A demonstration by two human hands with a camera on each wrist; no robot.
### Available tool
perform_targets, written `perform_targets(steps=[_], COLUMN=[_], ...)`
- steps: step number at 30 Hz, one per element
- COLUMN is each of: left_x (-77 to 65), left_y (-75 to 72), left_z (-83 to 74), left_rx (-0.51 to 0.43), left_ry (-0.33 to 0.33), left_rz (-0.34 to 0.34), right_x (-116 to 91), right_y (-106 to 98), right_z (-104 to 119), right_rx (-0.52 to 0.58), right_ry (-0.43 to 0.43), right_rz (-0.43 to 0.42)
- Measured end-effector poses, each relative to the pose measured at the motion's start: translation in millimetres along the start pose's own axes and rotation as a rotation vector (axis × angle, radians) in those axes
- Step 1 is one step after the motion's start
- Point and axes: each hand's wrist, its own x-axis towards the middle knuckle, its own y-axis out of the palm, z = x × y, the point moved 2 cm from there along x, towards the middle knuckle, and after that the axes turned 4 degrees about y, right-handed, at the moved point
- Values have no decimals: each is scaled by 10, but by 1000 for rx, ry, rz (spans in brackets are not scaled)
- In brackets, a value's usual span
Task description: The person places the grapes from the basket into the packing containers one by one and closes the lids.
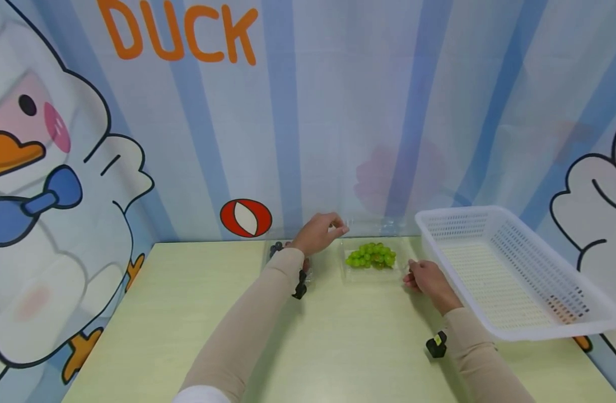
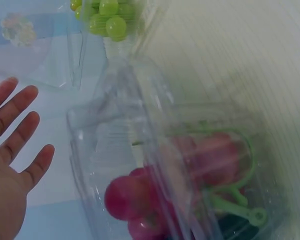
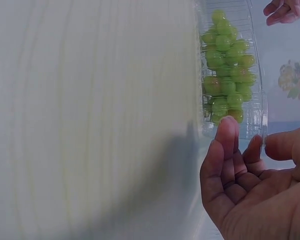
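A bunch of green grapes [image 1: 371, 256] lies in a clear plastic box [image 1: 355, 276] whose see-through lid [image 1: 371, 228] stands raised at the back. My right hand [image 1: 431, 282] pinches the box's right edge between thumb and finger, as the right wrist view shows. Above the box's left side hangs my left hand [image 1: 319, 234], its fingers [image 2: 22, 131] apart and holding nothing. Under the left forearm, partly hidden, is another clear box [image 2: 85, 165]. It contains red grapes [image 2: 127, 197], a green looped piece [image 2: 250, 160] and dark round fruit [image 1: 276, 248].
A white slotted basket [image 1: 489, 330] stands to the right, close to my right forearm. The pale table [image 1: 197, 308] meets a striped curtain [image 1: 328, 112] with printed ducks right behind the boxes.
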Motion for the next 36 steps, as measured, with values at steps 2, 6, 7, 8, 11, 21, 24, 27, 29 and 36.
perform_targets(steps=[2, 6, 7, 8, 11, 21, 24, 27, 29, 36], left_x=[5, -6, -14, -23, -59, -197, -234, -271, -293, -341], left_y=[16, 30, 29, 28, 23, 8, 2, -3, -5, 16], left_z=[43, 104, 112, 119, 139, 184, 187, 190, 189, 201], left_rx=[15, 38, 41, 47, 85, 252, 309, 357, 384, 469], left_ry=[19, 38, 39, 41, 52, 100, 114, 120, 128, 160], left_rz=[17, 52, 64, 77, 118, 215, 245, 273, 289, 340], right_x=[8, 28, 34, 40, 49, 31, 26, 22, 18, 19], right_y=[1, 5, 5, 4, 2, 1, -1, -5, -6, -1], right_z=[-10, -37, -43, -47, -48, -2, 10, 14, 13, 10], right_rx=[4, 23, 28, 36, 51, 79, 97, 106, 111, 143], right_ry=[1, 7, 7, 8, 6, -8, -2, 0, 6, 36], right_rz=[-1, 2, 2, 0, -8, -11, -22, -25, -28, -27])
